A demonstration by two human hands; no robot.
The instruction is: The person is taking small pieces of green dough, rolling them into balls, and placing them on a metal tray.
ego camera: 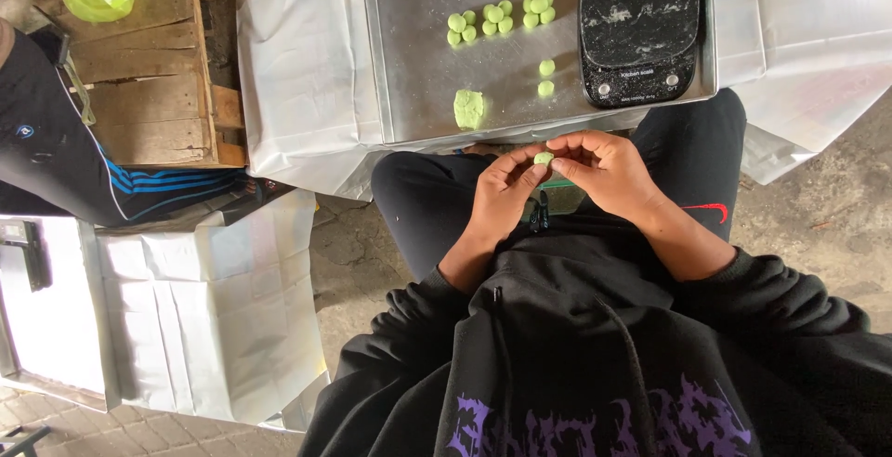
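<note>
The dough ball (544, 158) is sitting pinched between the fingertips of both hands, held over the lap just short of the counter's near edge. The left hand (502, 195) is curling in from seven o'clock, thumb and first fingers closing on the piece; the right hand (606, 171) is cupping in from four o'clock, fingers bent and closing on the same piece. To do this well, I judge the pressure should be staying light and even, turning the piece so it is rounding without flattening or cracking. The piece is looking pale green, small, soft and matte, mostly hidden by the fingers.

Further out, at eleven o'clock, a larger green lump (469, 109) is lying on the metal tray (409, 67). Two single balls (546, 77) are resting at twelve o'clock, with three clusters of balls (502, 17) beyond them. A black kitchen scale (639, 30), dusted with flour, is standing at one o'clock.
</note>
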